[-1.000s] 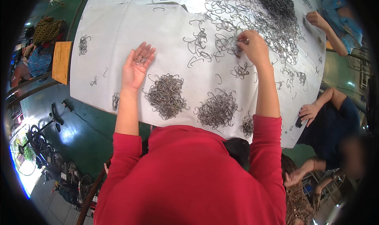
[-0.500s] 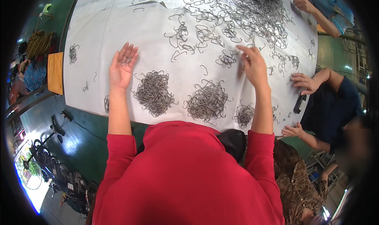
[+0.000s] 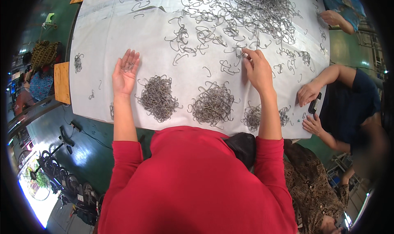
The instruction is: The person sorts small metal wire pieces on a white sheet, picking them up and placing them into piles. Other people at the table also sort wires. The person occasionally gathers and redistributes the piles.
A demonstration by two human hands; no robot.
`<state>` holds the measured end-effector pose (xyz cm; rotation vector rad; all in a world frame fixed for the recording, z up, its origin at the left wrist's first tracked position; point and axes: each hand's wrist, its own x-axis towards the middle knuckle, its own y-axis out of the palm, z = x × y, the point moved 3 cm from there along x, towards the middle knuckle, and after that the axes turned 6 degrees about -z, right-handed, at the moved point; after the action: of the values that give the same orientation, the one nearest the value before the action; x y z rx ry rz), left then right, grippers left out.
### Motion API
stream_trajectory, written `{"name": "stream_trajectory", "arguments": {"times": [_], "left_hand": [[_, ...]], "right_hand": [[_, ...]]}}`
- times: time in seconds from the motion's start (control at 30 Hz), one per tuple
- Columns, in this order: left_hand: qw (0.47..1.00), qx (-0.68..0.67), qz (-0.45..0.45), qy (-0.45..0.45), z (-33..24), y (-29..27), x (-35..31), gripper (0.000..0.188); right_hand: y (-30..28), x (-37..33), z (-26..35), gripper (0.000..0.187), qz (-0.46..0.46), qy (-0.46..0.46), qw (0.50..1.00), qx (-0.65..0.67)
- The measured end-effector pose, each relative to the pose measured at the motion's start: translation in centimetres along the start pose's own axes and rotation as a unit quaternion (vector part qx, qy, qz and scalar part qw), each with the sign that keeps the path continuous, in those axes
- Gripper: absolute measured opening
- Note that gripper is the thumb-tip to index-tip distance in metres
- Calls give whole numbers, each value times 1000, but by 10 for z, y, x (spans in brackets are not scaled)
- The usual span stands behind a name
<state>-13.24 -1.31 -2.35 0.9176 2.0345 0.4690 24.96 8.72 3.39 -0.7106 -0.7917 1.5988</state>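
Observation:
My left hand (image 3: 125, 76) is palm up over the white-covered table, fingers stretched, with a few bent metal hooks (image 3: 128, 66) lying across them. My right hand (image 3: 259, 69) reaches forward, palm down, its thumb and forefinger closing at a wire hook (image 3: 239, 53). Just below those fingertips lies a small loose group of hooks (image 3: 230, 67). Between my forearms sit two dense piles of hooks, a left pile (image 3: 158, 98) and a right pile (image 3: 213, 104). A smaller pile (image 3: 251, 117) lies beside my right forearm.
A large heap of hooks (image 3: 266, 8) covers the far side, with scattered hooks (image 3: 180, 36) before it. A co-worker's hands (image 3: 310, 92) rest at the right edge near a black object (image 3: 314, 103). Another person's hand (image 3: 331, 17) is at the far right.
My right hand has moved slightly left, and its fingertips now meet a hook from the small group, which looks thinner. The co-worker's near hands at the right have shifted. My left hand stays nearly still.

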Motion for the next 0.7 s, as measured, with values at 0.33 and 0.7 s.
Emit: {"name": "stream_trajectory", "arguments": {"times": [0.33,0.7], "left_hand": [[1000,-9,5,-4,0,-3,0,42],[1000,-2,6,4,-1,-3,2,43]], "right_hand": [[5,-15,-15,19,251,205,923,208],[22,40,-5,15,-37,31,994,102]]}}
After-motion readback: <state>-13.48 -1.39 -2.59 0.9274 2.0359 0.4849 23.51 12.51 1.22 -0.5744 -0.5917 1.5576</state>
